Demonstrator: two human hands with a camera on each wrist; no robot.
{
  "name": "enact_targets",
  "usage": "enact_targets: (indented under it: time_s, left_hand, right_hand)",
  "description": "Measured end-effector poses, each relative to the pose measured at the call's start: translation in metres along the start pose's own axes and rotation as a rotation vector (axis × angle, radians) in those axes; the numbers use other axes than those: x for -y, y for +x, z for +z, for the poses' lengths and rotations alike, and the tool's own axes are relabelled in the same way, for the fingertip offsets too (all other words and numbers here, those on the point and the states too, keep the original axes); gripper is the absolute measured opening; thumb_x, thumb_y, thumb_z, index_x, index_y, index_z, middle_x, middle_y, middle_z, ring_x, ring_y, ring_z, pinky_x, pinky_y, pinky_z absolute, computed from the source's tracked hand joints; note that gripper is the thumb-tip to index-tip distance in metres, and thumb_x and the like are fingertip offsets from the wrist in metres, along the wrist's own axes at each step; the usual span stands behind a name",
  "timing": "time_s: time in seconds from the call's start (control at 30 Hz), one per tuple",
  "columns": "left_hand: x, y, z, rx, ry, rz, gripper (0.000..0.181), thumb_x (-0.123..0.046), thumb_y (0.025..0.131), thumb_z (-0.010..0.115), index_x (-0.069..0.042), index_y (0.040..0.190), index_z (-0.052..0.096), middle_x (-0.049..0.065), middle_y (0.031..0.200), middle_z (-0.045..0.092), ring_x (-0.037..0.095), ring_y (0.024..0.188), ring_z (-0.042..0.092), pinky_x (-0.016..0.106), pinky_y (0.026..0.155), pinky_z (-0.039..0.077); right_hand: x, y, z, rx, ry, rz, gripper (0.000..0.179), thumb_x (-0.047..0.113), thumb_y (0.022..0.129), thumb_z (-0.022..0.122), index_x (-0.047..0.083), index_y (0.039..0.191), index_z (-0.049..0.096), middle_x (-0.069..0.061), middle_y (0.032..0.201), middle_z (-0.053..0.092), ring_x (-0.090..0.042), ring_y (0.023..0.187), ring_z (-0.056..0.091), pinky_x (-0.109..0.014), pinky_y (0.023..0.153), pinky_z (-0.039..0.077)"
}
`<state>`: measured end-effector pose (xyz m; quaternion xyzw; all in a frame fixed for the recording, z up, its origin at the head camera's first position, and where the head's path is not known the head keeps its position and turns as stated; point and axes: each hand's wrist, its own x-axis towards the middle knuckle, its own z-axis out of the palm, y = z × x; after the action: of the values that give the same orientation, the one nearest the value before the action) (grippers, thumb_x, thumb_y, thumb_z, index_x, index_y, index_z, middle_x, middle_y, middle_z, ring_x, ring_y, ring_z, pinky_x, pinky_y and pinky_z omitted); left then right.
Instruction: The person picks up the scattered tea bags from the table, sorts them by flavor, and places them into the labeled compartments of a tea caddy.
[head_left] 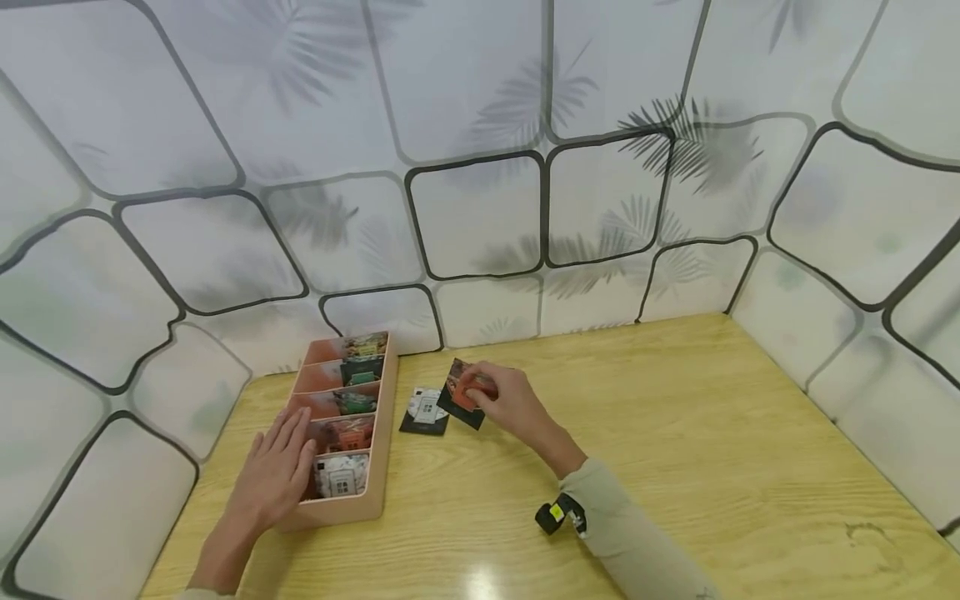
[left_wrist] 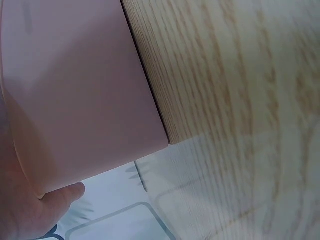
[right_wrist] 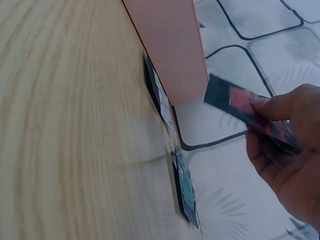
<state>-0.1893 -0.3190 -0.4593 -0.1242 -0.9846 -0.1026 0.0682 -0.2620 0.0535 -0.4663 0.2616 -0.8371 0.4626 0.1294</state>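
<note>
My right hand (head_left: 517, 404) pinches a dark sachet with a red label (head_left: 459, 396) between thumb and fingers, above the table just right of the box. Below it, a black sachet with a white label (head_left: 426, 412) lies flat. The right wrist view also shows a sachet with a green label (right_wrist: 185, 185) on the table; in the head view I cannot make it out. Fingers extended, my left hand (head_left: 273, 475) rests over the left rim of a pink compartment box (head_left: 385, 417). The left wrist view shows its thumb against the box's edge.
The box's compartments hold several sachets, among them a white one (head_left: 341, 477) at the near end and red ones (head_left: 351, 433) behind it. Patterned curtain walls (head_left: 480, 225) border the wooden table (head_left: 675, 433). A black band with a yellow patch (head_left: 557, 512) sits at the right wrist.
</note>
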Motion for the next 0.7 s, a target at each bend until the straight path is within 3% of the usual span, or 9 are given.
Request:
enact_targets:
  time_s: [0.13,0.37,0.53,0.7]
  left_hand:
    - [0.001,0.000,-0.001,-0.020,0.000,0.010,0.057,-0.027,0.113,0.033,0.008,0.158,0.029,0.029,0.162,0.029,0.049,0.151,0.018,0.070,0.116,0.016]
    - [0.002,-0.002,0.000,-0.020,-0.007,0.008,0.057,-0.027,0.113,0.034,0.008,0.158,0.028,0.029,0.162,0.029,0.048,0.151,0.018,0.070,0.116,0.016]
    - [0.002,-0.003,0.002,-0.022,-0.010,0.007,0.057,-0.026,0.112,0.035,0.008,0.158,0.029,0.029,0.162,0.029,0.048,0.151,0.018,0.071,0.116,0.016]
    - [0.000,0.000,0.001,-0.026,-0.016,0.008,0.058,-0.028,0.113,0.033,0.007,0.158,0.028,0.028,0.163,0.028,0.047,0.152,0.018,0.070,0.117,0.016]
  right_hand:
    - [0.004,0.004,0.009,-0.025,0.012,-0.034,0.014,0.008,0.097,0.072,0.014,0.109,0.075,0.004,0.090,0.072,-0.004,0.062,0.045,-0.023,0.056,0.039]
    - [0.013,0.014,0.023,0.004,0.012,-0.123,0.015,0.003,0.101,0.063,0.010,0.108,0.074,0.004,0.077,0.066,-0.003,0.051,0.030,-0.022,0.050,0.029]
    - [0.020,0.022,0.031,0.014,0.015,-0.113,0.015,0.004,0.101,0.063,0.012,0.109,0.073,0.003,0.075,0.066,-0.002,0.050,0.030,-0.021,0.049,0.028]
    - [0.032,0.031,0.035,0.049,0.035,-0.104,0.014,0.006,0.102,0.063,0.013,0.110,0.073,0.003,0.085,0.068,-0.004,0.054,0.041,-0.022,0.052,0.036]
